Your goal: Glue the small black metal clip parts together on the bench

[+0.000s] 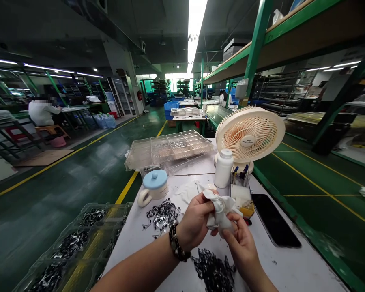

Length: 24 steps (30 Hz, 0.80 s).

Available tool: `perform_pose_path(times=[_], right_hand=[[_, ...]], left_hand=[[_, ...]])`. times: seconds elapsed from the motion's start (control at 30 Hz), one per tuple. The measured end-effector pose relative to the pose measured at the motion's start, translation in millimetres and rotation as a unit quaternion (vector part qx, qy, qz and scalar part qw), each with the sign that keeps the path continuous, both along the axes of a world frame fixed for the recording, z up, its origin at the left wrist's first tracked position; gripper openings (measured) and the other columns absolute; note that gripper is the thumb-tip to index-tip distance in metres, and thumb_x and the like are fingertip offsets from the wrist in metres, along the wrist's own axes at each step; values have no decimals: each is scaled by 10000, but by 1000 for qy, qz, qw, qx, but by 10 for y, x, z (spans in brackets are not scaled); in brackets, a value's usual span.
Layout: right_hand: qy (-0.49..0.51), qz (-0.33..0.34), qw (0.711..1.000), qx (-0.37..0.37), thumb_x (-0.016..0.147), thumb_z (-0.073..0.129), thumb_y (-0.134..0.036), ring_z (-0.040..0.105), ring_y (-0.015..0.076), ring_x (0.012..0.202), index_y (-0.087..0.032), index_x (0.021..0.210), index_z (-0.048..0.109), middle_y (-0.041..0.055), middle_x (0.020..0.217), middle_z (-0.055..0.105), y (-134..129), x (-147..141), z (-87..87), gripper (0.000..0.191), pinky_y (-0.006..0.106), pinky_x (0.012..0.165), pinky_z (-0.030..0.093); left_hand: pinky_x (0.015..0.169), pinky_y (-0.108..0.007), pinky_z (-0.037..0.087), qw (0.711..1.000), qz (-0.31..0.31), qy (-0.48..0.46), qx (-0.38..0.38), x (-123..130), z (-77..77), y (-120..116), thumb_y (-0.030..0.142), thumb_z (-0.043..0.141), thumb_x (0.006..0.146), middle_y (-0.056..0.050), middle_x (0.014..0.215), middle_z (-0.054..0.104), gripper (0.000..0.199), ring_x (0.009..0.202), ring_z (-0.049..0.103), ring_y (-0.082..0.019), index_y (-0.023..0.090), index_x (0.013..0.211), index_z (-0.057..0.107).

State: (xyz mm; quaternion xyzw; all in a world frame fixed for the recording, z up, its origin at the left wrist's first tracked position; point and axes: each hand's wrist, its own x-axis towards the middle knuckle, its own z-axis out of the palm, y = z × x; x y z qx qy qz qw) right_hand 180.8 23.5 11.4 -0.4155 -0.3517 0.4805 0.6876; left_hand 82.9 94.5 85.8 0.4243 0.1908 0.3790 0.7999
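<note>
Between my two hands is a crumpled white cloth (pixel 220 209), held above the white table. My left hand (pixel 197 215), with a dark beaded bracelet on the wrist, pinches its left side. Fingers of my right hand (pixel 240 239) are closed on its lower right part. Whether a small part sits inside the cloth is hidden. Below my hands lies a pile of small black parts (pixel 214 269). Left of them is a second pile of small black-and-silver parts (pixel 163 215). More white cloth (pixel 187 191) lies flat on the table behind my left hand.
A mug with a blue lid (pixel 155 184), a white bottle (pixel 223 168), a fan (pixel 250 134), a box of tools (pixel 241 192) and a phone (pixel 275 219) stand or lie around. Clear compartment trays (pixel 170 150) are at the back; another parts tray (pixel 76 243) is lower left.
</note>
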Motion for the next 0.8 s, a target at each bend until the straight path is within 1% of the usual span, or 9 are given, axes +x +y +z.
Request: perform_pose_path(times=[0.07, 0.13, 0.2, 0.23, 0.3, 0.43, 0.57, 0.67, 0.8], right_hand=[[-2, -6, 1000, -6, 740, 691, -466, 611, 170, 762, -218, 973, 447, 35, 802, 661, -9, -1, -16, 418, 293, 787, 439], [-2, -9, 1000, -16, 734, 700, -450, 623, 176, 781, -217, 962, 450, 49, 853, 670, -24, -12, -31, 411, 303, 796, 447], [0, -6, 1000, -20, 730, 704, -448, 625, 176, 768, -215, 948, 449, 56, 874, 670, -39, -31, -37, 409, 314, 789, 455], [2, -2, 1000, -19, 727, 705, -452, 625, 178, 764, -215, 943, 448, 57, 871, 669, -45, -41, -37, 411, 320, 784, 459], [6, 5, 1000, -17, 724, 705, -458, 624, 181, 757, -214, 936, 446, 55, 856, 667, -52, -59, -30, 414, 333, 781, 464], [9, 11, 1000, -13, 734, 698, -444, 622, 178, 757, -210, 932, 451, 55, 840, 668, -52, -78, -15, 393, 333, 779, 467], [11, 6, 1000, -10, 728, 703, -439, 627, 183, 745, -209, 917, 445, 59, 836, 675, -36, -78, -16, 393, 341, 771, 470], [13, 3, 1000, -14, 707, 722, -434, 634, 191, 738, -209, 906, 442, 60, 828, 679, -32, -66, -16, 411, 353, 774, 467], [17, 5, 1000, -26, 671, 758, -418, 641, 194, 751, -218, 925, 450, 56, 838, 685, -60, -24, -12, 446, 370, 803, 465]], left_hand=[[345, -197, 386, 999, 32, -8, 18, -74, 158, 44, 290, 612, 762, 22, 630, 522, 198, 403, 473, -73, 158, 853, 496], [499, -200, 481, 995, 91, -20, 46, -195, 345, 144, 295, 618, 778, 3, 695, 568, 182, 551, 561, -82, 152, 842, 526], [624, -199, 511, 987, 144, -22, 74, -321, 508, 278, 297, 621, 787, 4, 746, 597, 168, 677, 599, -91, 164, 860, 551], [661, -200, 512, 982, 166, -18, 88, -370, 566, 346, 298, 622, 789, 7, 765, 603, 164, 713, 605, -92, 170, 870, 559], [699, -205, 508, 974, 197, -1, 116, -420, 619, 472, 290, 635, 783, 12, 786, 608, 172, 742, 607, -92, 172, 889, 568], [720, -250, 518, 955, 233, 56, 177, -352, 546, 700, 278, 620, 813, -14, 849, 609, 203, 764, 596, -102, 132, 942, 562], [801, -319, 528, 916, 270, 146, 260, -298, 405, 907, 318, 552, 886, -49, 997, 596, 268, 883, 591, -133, 120, 1065, 541], [879, -373, 512, 873, 247, 258, 333, -385, 251, 939, 336, 573, 877, -61, 1046, 598, 298, 970, 585, -163, 122, 1084, 556], [976, -433, 452, 799, 188, 405, 402, -593, 11, 787, 353, 595, 860, -65, 1041, 608, 276, 1038, 564, -187, 116, 1002, 601]])
